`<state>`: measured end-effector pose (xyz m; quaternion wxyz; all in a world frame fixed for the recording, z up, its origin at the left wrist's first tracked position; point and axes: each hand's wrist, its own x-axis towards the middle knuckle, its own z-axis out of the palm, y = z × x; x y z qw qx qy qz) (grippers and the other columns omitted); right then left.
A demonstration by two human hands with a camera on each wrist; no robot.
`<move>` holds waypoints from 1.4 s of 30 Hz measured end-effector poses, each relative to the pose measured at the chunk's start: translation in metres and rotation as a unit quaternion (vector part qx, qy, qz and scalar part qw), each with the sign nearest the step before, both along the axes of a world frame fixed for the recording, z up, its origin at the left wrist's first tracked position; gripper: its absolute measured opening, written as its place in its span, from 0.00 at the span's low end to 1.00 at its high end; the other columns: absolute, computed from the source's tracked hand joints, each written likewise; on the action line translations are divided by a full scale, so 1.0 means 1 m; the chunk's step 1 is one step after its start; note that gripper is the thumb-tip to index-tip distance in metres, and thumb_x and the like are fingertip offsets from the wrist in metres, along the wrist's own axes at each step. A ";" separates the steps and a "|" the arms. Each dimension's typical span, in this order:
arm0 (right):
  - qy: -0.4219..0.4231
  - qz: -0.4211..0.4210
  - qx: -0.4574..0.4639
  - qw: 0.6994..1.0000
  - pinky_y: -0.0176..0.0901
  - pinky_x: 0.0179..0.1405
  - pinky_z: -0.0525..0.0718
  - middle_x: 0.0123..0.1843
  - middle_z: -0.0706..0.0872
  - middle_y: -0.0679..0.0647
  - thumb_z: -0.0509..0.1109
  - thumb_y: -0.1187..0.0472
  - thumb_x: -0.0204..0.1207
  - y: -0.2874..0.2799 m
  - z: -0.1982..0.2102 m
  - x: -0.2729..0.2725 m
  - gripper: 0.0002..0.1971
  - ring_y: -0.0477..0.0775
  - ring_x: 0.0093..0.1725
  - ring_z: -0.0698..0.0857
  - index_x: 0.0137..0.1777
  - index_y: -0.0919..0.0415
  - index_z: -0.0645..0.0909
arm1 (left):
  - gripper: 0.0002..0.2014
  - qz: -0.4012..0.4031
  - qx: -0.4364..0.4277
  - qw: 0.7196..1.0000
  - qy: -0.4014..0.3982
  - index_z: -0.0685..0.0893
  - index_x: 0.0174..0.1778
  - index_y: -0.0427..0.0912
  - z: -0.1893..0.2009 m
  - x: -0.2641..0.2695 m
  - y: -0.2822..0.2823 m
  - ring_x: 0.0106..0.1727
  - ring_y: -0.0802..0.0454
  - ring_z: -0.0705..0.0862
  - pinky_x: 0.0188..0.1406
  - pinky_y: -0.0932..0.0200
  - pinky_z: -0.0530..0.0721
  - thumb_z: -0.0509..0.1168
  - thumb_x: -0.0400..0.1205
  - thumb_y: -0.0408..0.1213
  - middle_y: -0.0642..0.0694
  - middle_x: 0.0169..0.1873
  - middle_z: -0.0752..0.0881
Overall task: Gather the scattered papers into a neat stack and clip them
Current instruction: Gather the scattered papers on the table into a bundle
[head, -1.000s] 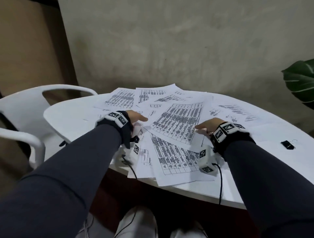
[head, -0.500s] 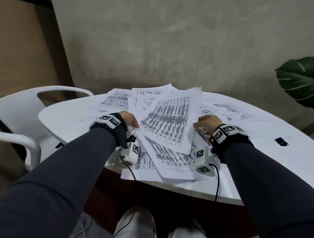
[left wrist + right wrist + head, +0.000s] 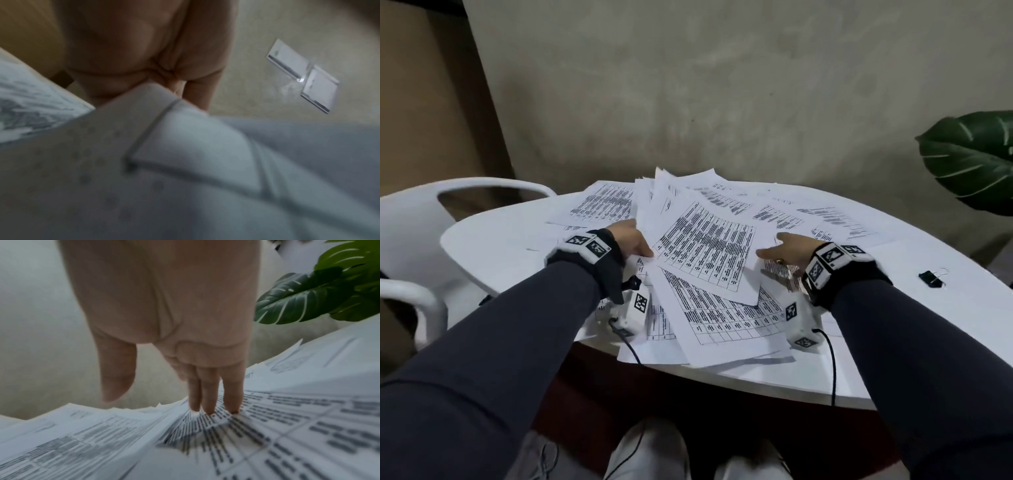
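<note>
From the head camera, the papers (image 3: 705, 260) lie fanned across the white surface (image 3: 493, 246), most of them overlapping in a loose heap at the middle, with more sheets spreading out toward 12 and 2 o'clock. The left hand (image 3: 628, 240) sits at the heap's 9 o'clock edge and the right hand (image 3: 787, 251) at its 3 o'clock edge, so the two bracket the pile, which I judge is meant to squeeze the sheets inward. The top sheet is raised and tilted between them, probably buckled by that push. The binder clip (image 3: 930, 278) lies well apart at 3 o'clock, untouched, so clipping waits until the edges are squared.

The left wrist camera is blurred. The left hand (image 3: 144, 56) shows its palm above pale sheets, and the fingers are lost behind a paper edge. Whether they curl round the paper or only press it, I cannot tell.

The right wrist camera is clearer. The right hand (image 3: 164, 305) has its fingers (image 3: 209, 395) straight and close together, tips planted on the printed sheets, thumb hanging free. It grasps nothing; the flat touch suits sliding paper, not lifting it. A green plant (image 3: 308, 296) stands beyond the surface at 1 o'clock.
</note>
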<state>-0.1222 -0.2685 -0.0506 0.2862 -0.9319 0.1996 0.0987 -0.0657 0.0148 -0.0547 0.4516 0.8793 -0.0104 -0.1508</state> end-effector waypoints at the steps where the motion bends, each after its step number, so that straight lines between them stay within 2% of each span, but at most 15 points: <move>1: -0.009 -0.022 0.016 1.000 0.56 0.78 0.67 0.82 0.64 0.58 0.74 0.45 0.71 -0.008 0.001 0.000 0.47 0.61 0.80 0.66 0.83 0.60 0.53 | 0.12 0.007 -0.011 1.000 -0.014 0.80 0.42 0.38 0.003 -0.001 0.003 0.41 0.38 0.83 0.30 0.67 0.78 0.67 0.70 0.18 0.35 0.40 0.84; 7: 0.033 -0.038 -0.084 0.995 0.44 0.67 0.75 0.73 0.78 0.59 0.75 0.43 0.69 -0.032 0.000 -0.020 0.38 0.61 0.69 0.78 0.73 0.66 0.72 | 0.22 0.027 -0.136 0.990 -0.041 0.78 0.57 0.38 0.021 -0.003 0.019 0.37 0.42 0.82 0.17 0.71 0.79 0.59 0.74 0.11 0.38 0.41 0.84; 9: -0.023 -0.054 -0.055 0.997 0.38 0.51 0.74 0.62 0.84 0.57 0.76 0.54 0.72 -0.039 0.000 -0.020 0.26 0.60 0.56 0.82 0.67 0.67 0.78 | 0.25 0.022 -0.167 0.985 -0.043 0.77 0.63 0.36 0.022 0.002 0.025 0.49 0.37 0.84 0.41 0.59 0.88 0.58 0.74 0.10 0.35 0.50 0.84; 11: -0.064 -0.089 -0.012 0.994 0.39 0.45 0.73 0.50 0.87 0.59 0.78 0.60 0.70 -0.041 0.000 -0.019 0.20 0.57 0.41 0.82 0.59 0.70 0.83 | 0.25 0.016 -0.191 0.981 -0.040 0.78 0.61 0.37 0.021 0.001 0.030 0.62 0.33 0.81 0.65 0.39 0.79 0.58 0.73 0.09 0.33 0.58 0.82; 14: -0.042 -0.088 0.054 0.994 0.42 0.43 0.83 0.64 0.82 0.64 0.80 0.63 0.66 -0.035 -0.005 -0.018 0.26 0.59 0.47 0.82 0.64 0.66 0.79 | 0.18 0.016 -0.168 0.986 -0.004 0.83 0.50 0.37 0.012 0.006 0.038 0.63 0.26 0.81 0.69 0.26 0.70 0.65 0.68 0.15 0.28 0.61 0.83; 17: 0.002 -0.069 0.063 0.996 0.57 0.57 0.87 0.68 0.77 0.67 0.83 0.65 0.59 -0.029 -0.008 -0.021 0.42 0.66 0.62 0.82 0.74 0.65 0.69 | 0.13 0.025 -0.106 0.994 -0.034 0.81 0.40 0.38 0.015 0.001 0.034 0.48 0.36 0.84 0.57 0.40 0.82 0.67 0.69 0.16 0.31 0.48 0.86; 20: 0.063 -0.007 -0.003 0.998 0.54 0.58 0.86 0.59 0.87 0.63 0.87 0.58 0.55 -0.023 -0.005 -0.025 0.36 0.62 0.56 0.86 0.64 0.66 0.81 | 0.14 0.054 -0.049 0.991 -0.112 0.78 0.41 0.39 0.031 -0.008 0.030 0.34 0.46 0.79 0.33 0.60 0.77 0.65 0.71 0.15 0.41 0.34 0.81; 23: 0.101 0.051 -0.154 0.982 0.40 0.42 0.85 0.29 0.89 0.46 0.84 0.32 0.31 -0.026 -0.007 -0.020 0.33 0.54 0.37 0.86 0.34 0.54 0.86 | 0.22 0.109 -0.072 0.974 -0.186 0.81 0.56 0.34 0.043 -0.005 0.034 0.45 0.45 0.81 0.50 0.50 0.83 0.64 0.68 0.12 0.40 0.42 0.83; 26: 0.090 0.106 -0.262 0.955 0.47 0.57 0.82 0.39 0.86 0.52 0.78 0.34 0.56 -0.009 0.008 -0.018 0.24 0.57 0.47 0.83 0.39 0.54 0.86 | 0.29 0.144 -0.103 0.956 -0.235 0.78 0.67 0.37 0.059 -0.004 0.040 0.56 0.42 0.82 0.63 0.47 0.80 0.64 0.70 0.13 0.37 0.56 0.85; 28: 0.041 0.111 -0.188 0.975 0.51 0.67 0.76 0.61 0.84 0.61 0.73 0.29 0.59 0.005 0.026 -0.011 0.42 0.62 0.65 0.81 0.63 0.62 0.81 | 0.30 0.140 -0.139 0.947 -0.254 0.75 0.70 0.39 0.071 -0.002 0.046 0.60 0.44 0.81 0.64 0.49 0.78 0.63 0.72 0.13 0.40 0.62 0.83; 30: -0.048 0.090 -0.011 0.995 0.56 0.74 0.72 0.74 0.74 0.65 0.67 0.16 0.36 0.019 0.047 -0.001 0.74 0.64 0.72 0.75 0.77 0.69 0.63 | 0.27 0.125 -0.169 0.941 -0.266 0.77 0.67 0.41 0.084 -0.002 0.052 0.60 0.46 0.80 0.63 0.53 0.78 0.64 0.73 0.14 0.44 0.59 0.81; 32: -0.140 0.045 0.162 0.976 0.59 0.69 0.75 0.80 0.67 0.63 0.70 0.18 0.20 0.030 0.061 0.011 0.86 0.64 0.72 0.75 0.82 0.63 0.49 | 0.24 0.105 -0.193 0.938 -0.269 0.77 0.63 0.40 0.093 -0.001 0.058 0.63 0.43 0.80 0.65 0.51 0.77 0.65 0.72 0.15 0.43 0.62 0.81; 36: -0.248 0.002 0.359 0.900 0.54 0.48 0.81 0.77 0.71 0.66 0.80 0.37 0.45 0.053 0.092 0.013 0.70 0.60 0.56 0.84 0.83 0.56 0.43 | 0.29 0.080 -0.254 0.931 -0.251 0.71 0.72 0.33 0.105 -0.006 0.058 0.60 0.40 0.83 0.60 0.45 0.83 0.65 0.73 0.16 0.38 0.67 0.80; 39: -0.274 -0.022 0.415 0.867 0.61 0.58 0.82 0.72 0.76 0.66 0.80 0.53 0.65 0.060 0.100 0.021 0.54 0.65 0.59 0.84 0.83 0.58 0.47 | 0.20 0.067 -0.269 0.919 -0.279 0.78 0.56 0.39 0.115 -0.008 0.055 0.45 0.50 0.84 0.39 0.59 0.82 0.62 0.74 0.13 0.47 0.48 0.85; 42: -0.281 -0.038 0.417 0.863 0.54 0.49 0.84 0.61 0.80 0.60 0.81 0.54 0.65 0.059 0.098 0.030 0.40 0.59 0.52 0.84 0.73 0.62 0.65 | 0.25 0.046 -0.305 0.903 -0.297 0.79 0.46 0.49 0.129 -0.008 0.058 0.46 0.48 0.84 0.42 0.61 0.83 0.60 0.71 0.10 0.49 0.45 0.85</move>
